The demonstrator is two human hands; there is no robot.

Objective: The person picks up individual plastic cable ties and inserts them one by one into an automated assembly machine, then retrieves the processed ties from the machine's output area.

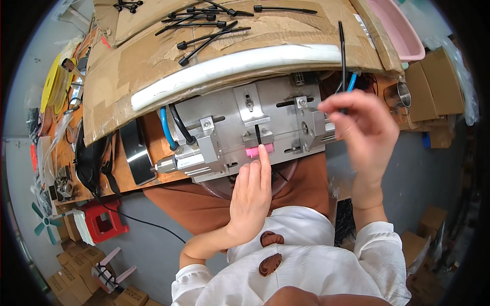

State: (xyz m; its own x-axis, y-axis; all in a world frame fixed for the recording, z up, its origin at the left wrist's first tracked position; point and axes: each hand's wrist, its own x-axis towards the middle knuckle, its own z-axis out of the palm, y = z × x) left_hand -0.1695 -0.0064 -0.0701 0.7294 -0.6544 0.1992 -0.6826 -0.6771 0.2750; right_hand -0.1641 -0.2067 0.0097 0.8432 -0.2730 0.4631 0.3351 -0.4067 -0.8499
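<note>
My left hand (pixel 251 196) reaches up from below with its index finger stretched out and the other fingers bent, gripping nothing. Its fingertip presses at a small pink piece (pixel 252 152) at the near side of the metal fixture (pixel 224 137). A short black rod end (pixel 258 133) sticks out of the fixture's centre block, just beyond that fingertip. Raised over the fixture's right end, my right hand (pixel 362 130) pinches a thin black rod (pixel 342 56) that points away from me. The rod's lower end is partly hidden by the fingers, which are slightly blurred.
Cardboard (pixel 286 35) covers the bench beyond the fixture, with several black knobbed rods (pixel 204 43) on it. A long white foam strip (pixel 229 71) lines its near edge. Blue and black hoses (pixel 166 130) enter the left cylinder. A metal cup (pixel 397 96) and pink tub (pixel 400 30) stand right.
</note>
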